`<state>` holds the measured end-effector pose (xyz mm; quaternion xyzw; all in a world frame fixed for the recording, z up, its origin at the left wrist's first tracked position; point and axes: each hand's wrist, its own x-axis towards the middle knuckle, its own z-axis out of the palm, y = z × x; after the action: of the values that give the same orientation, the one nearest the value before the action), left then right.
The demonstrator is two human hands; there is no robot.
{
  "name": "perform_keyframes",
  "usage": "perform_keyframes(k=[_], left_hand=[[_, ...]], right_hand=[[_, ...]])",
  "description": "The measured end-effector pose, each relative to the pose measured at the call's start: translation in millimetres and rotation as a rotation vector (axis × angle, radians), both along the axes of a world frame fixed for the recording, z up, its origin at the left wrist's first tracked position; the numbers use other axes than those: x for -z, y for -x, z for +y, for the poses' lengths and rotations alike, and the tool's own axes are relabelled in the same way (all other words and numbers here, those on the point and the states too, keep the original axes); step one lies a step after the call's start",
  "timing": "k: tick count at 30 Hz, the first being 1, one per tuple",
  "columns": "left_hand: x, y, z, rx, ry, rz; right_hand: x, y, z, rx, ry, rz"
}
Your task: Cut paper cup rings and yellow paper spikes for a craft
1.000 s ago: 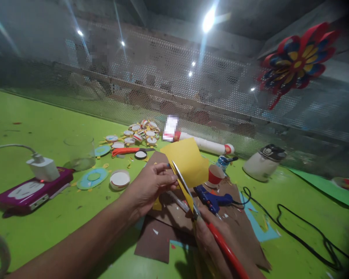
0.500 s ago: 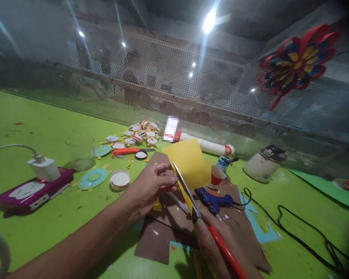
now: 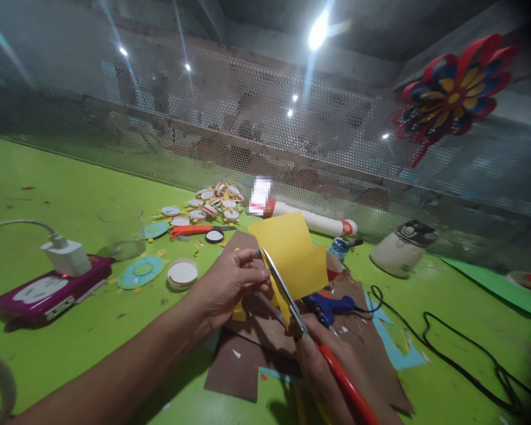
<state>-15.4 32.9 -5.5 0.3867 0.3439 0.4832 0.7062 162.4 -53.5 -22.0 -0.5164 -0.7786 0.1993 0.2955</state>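
Observation:
A sheet of yellow paper (image 3: pixel 294 254) is pinched at its left edge by the fingers of my left hand (image 3: pixel 241 277). My right hand (image 3: pixel 323 366) is wrapped round the red handles of a pair of scissors (image 3: pixel 287 298). The scissor blades lie along the left part of the yellow paper, their tips close to my left fingertips. Under both hands lies brown card (image 3: pixel 256 330) with small paper scraps on it. A blue glue gun (image 3: pixel 330 306) rests on the card, just beyond my right hand and partly behind the paper.
Left are a purple power strip (image 3: pixel 53 295) with a white charger, a glass (image 3: pixel 123 236) and a round white-topped piece (image 3: pixel 182 274). Orange-handled scissors (image 3: pixel 194 231) lie near a pile of small round crafts (image 3: pixel 216 203). A black cord (image 3: pixel 451 336) loops at right. A mesh screen (image 3: pixel 230 136) stands behind.
The yellow paper has shifted slightly to the right, and its right side has swung outward. Both hands and the scissors stay almost where they were.

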Motion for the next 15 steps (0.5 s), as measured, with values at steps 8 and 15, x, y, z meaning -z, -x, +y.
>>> perform_keyframes(k=[8,15], left_hand=[[1.0,0.6,-0.2,-0.013,0.001,-0.001],[0.3,2.7,1.4,0.039,-0.031,-0.007]], right_hand=[[4.7,1.8,0.7,0.042,0.053,0.056],[-10.9,2.5,-4.4,0.039,-0.143,0.007]])
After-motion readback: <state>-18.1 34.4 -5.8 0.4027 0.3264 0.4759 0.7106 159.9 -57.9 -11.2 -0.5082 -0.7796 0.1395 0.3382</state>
